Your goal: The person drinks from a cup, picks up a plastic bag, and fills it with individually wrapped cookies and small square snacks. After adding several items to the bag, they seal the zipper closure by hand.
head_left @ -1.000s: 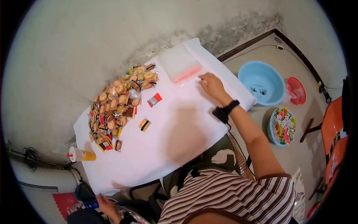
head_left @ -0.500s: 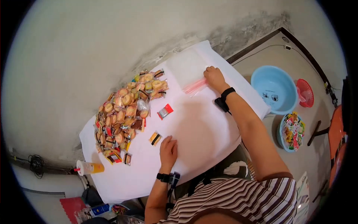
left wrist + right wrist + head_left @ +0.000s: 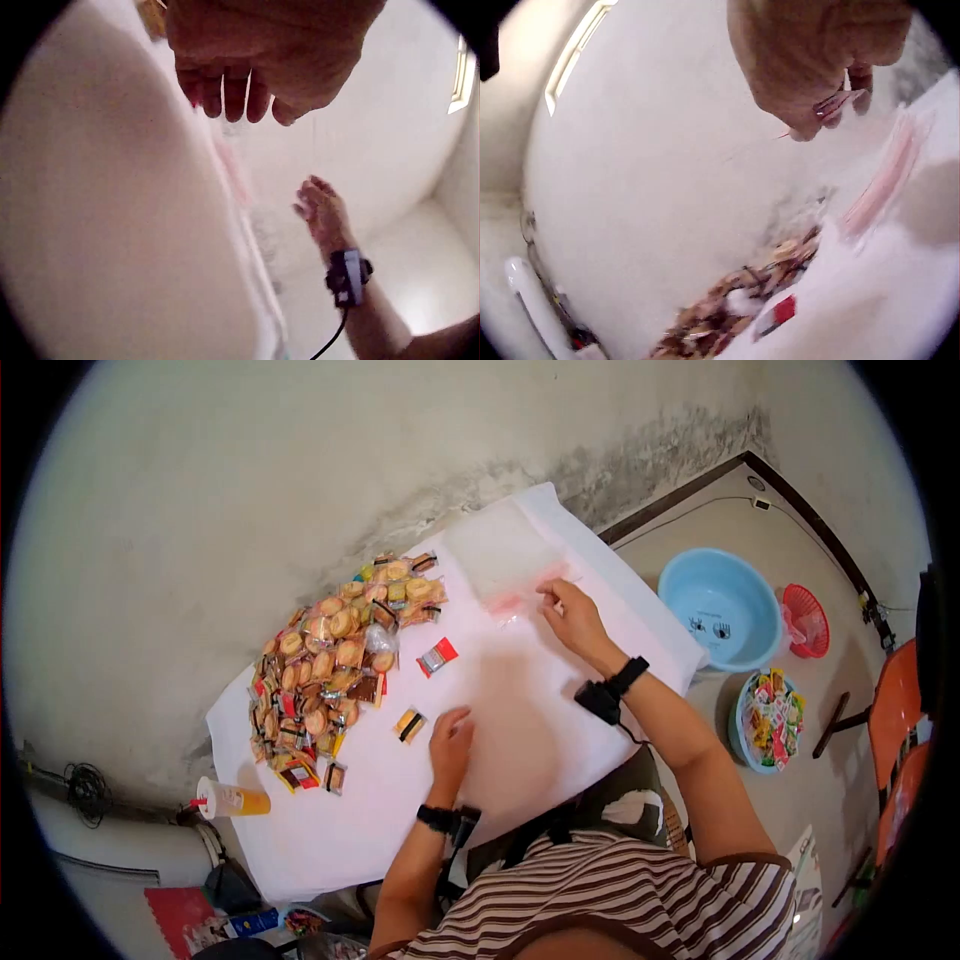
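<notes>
My right hand [image 3: 580, 622] is raised at the near right corner of a stack of clear zip bags [image 3: 500, 550] with pink top strips. In the right wrist view, its thumb and fingers pinch the pink-lined edge of a clear zip bag [image 3: 838, 105]; most of that bag blurs into the white wall. My left hand [image 3: 452, 748] is over the table's near middle, fingers relaxed and holding nothing. Just left of it lies a small wrapped biscuit [image 3: 409, 725] with a dark band. A red and grey packet [image 3: 437, 657] lies farther back.
A heap of wrapped biscuits [image 3: 320, 670] covers the table's left back side. A cup of orange drink [image 3: 235, 800] stands at the left edge. On the floor to the right are a blue basin [image 3: 718, 600], a red basket [image 3: 808, 622] and a bowl of wrapped snacks [image 3: 772, 720].
My left hand has come from below the table's left end to over its near middle. The right hand has gone to the stack's edge and lifted with a bag pinched.
</notes>
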Tool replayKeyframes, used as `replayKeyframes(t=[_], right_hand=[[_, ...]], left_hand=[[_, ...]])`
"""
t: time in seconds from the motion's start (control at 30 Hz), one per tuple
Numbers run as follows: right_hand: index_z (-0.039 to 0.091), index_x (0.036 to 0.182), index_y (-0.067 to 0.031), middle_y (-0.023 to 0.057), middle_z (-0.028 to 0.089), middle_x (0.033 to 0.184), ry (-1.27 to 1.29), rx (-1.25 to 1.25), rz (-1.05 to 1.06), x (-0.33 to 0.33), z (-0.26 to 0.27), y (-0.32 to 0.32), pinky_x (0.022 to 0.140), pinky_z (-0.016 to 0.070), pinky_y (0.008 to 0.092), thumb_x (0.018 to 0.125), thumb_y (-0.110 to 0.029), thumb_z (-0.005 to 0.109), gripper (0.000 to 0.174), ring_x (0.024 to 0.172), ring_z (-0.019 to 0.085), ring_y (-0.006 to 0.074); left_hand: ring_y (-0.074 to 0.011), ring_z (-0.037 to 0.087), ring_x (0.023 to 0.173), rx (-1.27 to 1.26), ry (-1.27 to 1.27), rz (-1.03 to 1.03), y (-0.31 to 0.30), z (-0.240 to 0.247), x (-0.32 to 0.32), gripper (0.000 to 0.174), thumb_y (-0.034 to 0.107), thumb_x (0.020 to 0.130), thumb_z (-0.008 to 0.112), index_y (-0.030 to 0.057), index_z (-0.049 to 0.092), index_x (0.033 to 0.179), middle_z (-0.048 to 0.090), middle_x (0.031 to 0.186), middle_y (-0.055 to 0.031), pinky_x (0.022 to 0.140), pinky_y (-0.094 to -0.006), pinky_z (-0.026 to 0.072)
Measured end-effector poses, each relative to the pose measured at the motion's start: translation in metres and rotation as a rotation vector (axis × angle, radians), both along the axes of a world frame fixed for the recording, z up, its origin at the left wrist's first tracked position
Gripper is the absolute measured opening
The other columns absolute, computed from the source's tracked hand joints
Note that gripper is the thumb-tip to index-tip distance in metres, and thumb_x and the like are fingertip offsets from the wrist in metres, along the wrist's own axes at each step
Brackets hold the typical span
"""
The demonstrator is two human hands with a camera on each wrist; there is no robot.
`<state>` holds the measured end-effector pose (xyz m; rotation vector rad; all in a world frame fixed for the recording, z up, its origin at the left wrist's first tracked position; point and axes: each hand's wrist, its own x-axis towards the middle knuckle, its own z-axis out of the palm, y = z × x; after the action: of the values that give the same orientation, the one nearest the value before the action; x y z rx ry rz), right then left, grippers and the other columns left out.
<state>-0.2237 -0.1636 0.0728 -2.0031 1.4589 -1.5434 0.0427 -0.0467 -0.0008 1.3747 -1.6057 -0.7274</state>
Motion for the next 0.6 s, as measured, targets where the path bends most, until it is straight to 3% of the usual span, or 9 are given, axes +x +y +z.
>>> replayKeyframes(t=[0.07,0.1,0.2,0.27,0.33,0.4,0.47,0.6], right_hand=[[0.06,0.084,-0.0018,0.0118,0.06,0.082,-0.095,0.241,0.055,0.004,-0.002,0.034,0.065,0.0463,0.033,0.077,-0.008,0.066,0.012,0.073,0.058,0.0261],[0.06,0.084,-0.0018,0.0118,0.06,0.082,-0.095,0.244,0.05,0.005,-0.004,0.046,0.065,0.0463,0.033,0.077,-0.008,0.066,0.012,0.073,0.058,0.0261],[0.063,0.08,-0.0017,0.0107,0.06,0.078,-0.146,0.354,0.095,0.008,-0.016,0.084,0.065,0.0455,0.0318,0.075,-0.011,0.07,0.013,0.07,0.056,0.0228],[0.064,0.08,-0.0016,0.0103,0.06,0.077,-0.166,0.358,0.099,0.008,-0.022,0.102,0.065,0.0454,0.0313,0.075,-0.013,0.07,0.013,0.07,0.057,0.0215],[0.066,0.08,-0.0015,0.0099,0.06,0.076,-0.185,0.35,0.096,0.003,-0.026,0.11,0.065,0.0453,0.0307,0.076,-0.015,0.07,0.014,0.07,0.057,0.0202],[0.067,0.08,-0.0003,0.0068,0.061,0.076,-0.259,0.414,0.051,-0.003,-0.029,0.118,0.063,0.043,0.0257,0.08,-0.014,0.068,0.014,0.067,0.053,0.0124],[0.068,0.081,-0.0008,0.0081,0.062,0.076,-0.259,0.431,0.036,-0.008,-0.025,0.125,0.063,0.0436,0.0268,0.08,-0.017,0.068,0.016,0.067,0.055,0.0146],[0.068,0.082,-0.0001,0.0087,0.062,0.074,-0.405,0.546,0.024,-0.007,-0.019,0.132,0.061,0.0435,0.027,0.079,-0.019,0.068,0.019,0.065,0.055,0.015]], left_hand=[[-0.0171,0.057,0.101,0.166,0.261,-0.069,-0.015,0.017,-0.034,0.024,0.01,0.086,0.061,0.0029,0.058,0.109,0.06,0.111,-0.0084,0.084,-0.0295,0.0461],[-0.0156,0.056,0.101,0.198,0.362,-0.111,-0.025,0.021,-0.051,0.028,0.012,0.087,0.06,0.0027,0.055,0.113,0.059,0.111,-0.0082,0.084,-0.029,0.046],[-0.0128,0.058,0.093,0.178,0.441,-0.145,-0.037,0.035,-0.098,0.027,0.019,0.089,0.059,0.0032,0.055,0.111,0.061,0.107,-0.0064,0.074,-0.0257,0.0478],[-0.0102,0.059,0.082,0.357,0.534,-0.084,-0.033,0.05,-0.118,0.022,0.023,0.088,0.061,0.0053,0.056,0.1,0.062,0.094,-0.0036,0.064,-0.023,0.0452],[-0.0091,0.059,0.078,0.356,0.569,-0.105,-0.027,0.048,-0.125,0.019,0.023,0.088,0.061,0.0067,0.056,0.095,0.062,0.088,-0.002,0.062,-0.0227,0.0442],[-0.0079,0.058,0.074,0.364,0.603,-0.13,-0.021,0.046,-0.132,0.016,0.023,0.087,0.062,0.0081,0.055,0.09,0.062,0.081,-0.0005,0.06,-0.0224,0.0432],[-0.0071,0.057,0.067,0.356,0.559,-0.099,-0.016,0.045,-0.132,0.018,0.022,0.086,0.063,0.0063,0.055,0.089,0.061,0.074,-0.0009,0.055,-0.0204,0.0425],[-0.0082,0.057,0.071,0.34,0.493,-0.131,-0.009,0.049,-0.132,0.016,0.023,0.087,0.062,0.0076,0.055,0.085,0.062,0.078,-0.0019,0.06,-0.0219,0.0428]])
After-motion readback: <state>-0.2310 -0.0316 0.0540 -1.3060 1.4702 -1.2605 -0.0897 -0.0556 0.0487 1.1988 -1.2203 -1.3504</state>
